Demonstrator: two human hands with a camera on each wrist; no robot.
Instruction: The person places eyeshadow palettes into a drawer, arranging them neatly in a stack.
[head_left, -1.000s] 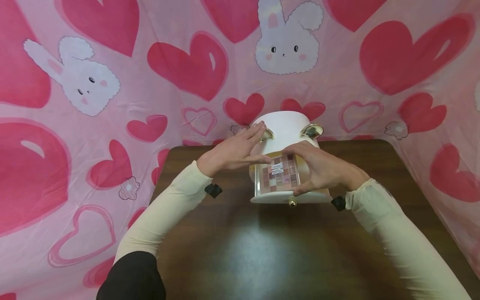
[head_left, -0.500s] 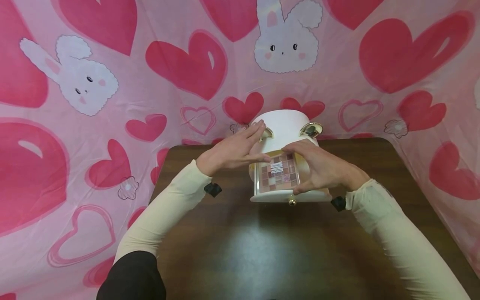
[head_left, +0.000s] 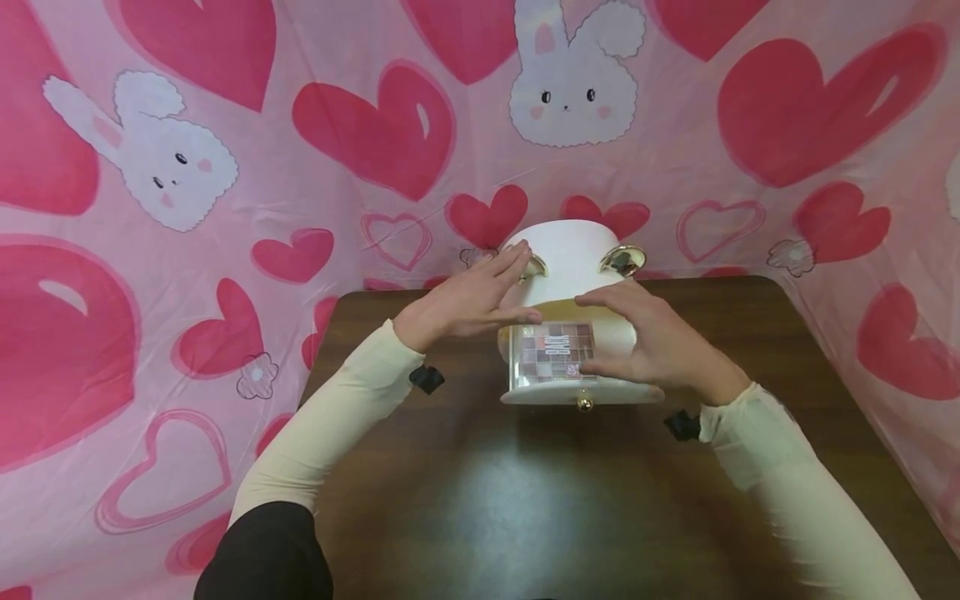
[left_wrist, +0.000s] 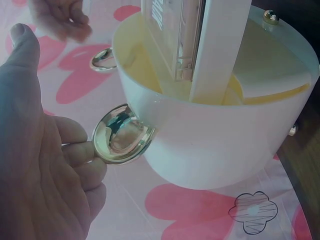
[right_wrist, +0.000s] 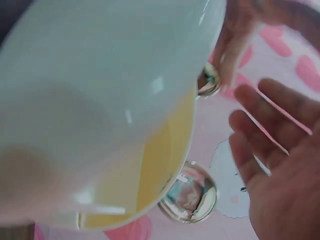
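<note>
A white round organizer box [head_left: 570,246] with gold ear-shaped ornaments stands at the back of the table, its drawer [head_left: 540,394] pulled out. In that drawer lies an eyeshadow palette [head_left: 555,342] with a clear lid and "BACK" lettering. My left hand [head_left: 472,298] reaches along the box's left side, fingers extended; the left wrist view has its fingertips touching one gold ear [left_wrist: 122,135]. Spread over the drawer's right side is my right hand [head_left: 660,340], thumb near the palette's edge. The right wrist view shows its fingers [right_wrist: 270,120] apart with nothing between them.
A gold knob [head_left: 585,404] sticks out from the drawer front toward me. The dark wooden table [head_left: 510,500] extends in front of the box. Behind it hangs a pink cloth [head_left: 675,150] with hearts and rabbits.
The right hand has loosened from the palette and shifted slightly right. The palette has slid down a little and lies straighter in the drawer. The left hand stays in place.
</note>
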